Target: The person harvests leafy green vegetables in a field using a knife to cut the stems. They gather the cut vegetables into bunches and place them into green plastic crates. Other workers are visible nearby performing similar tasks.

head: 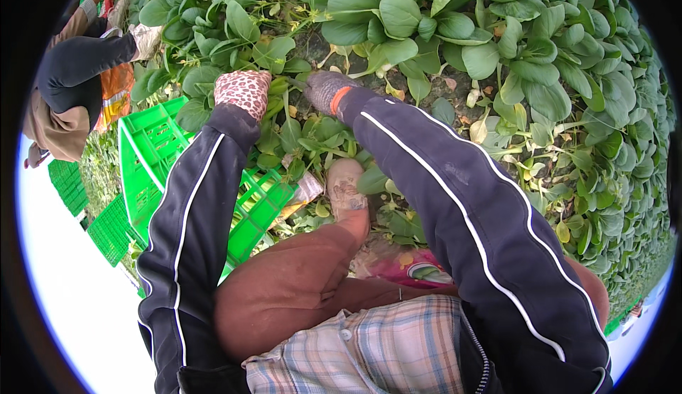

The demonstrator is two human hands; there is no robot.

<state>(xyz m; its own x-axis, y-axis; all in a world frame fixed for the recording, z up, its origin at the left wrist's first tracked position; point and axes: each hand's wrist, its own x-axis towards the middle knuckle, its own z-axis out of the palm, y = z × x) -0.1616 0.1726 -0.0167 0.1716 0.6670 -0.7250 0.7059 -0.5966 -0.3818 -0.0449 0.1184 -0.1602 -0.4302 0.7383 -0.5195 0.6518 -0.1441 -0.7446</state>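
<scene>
My left hand (pixel 242 93), in a leopard-print covering, is curled around a pak choi plant (pixel 276 98); the fingertips are hidden beneath it. Pale green stems show at its right side, with leaves above. My right hand (pixel 327 93) wears a dark grey knit glove with an orange cuff. It is closed, low over the soil just right of those stems. From it a thin dark blade (pixel 296 82), apparently a knife's, points left at the plant; the handle is hidden in the fist.
A green plastic crate (pixel 261 207) lies partly under my left forearm, another crate (pixel 154 127) beside it. My shoe (pixel 346 183) stands among loose leaves. Dense pak choi (pixel 543 69) fills the right. At upper left another person (pixel 80 69) bends over the bed. Printed sacking (pixel 410 269) lies beneath me.
</scene>
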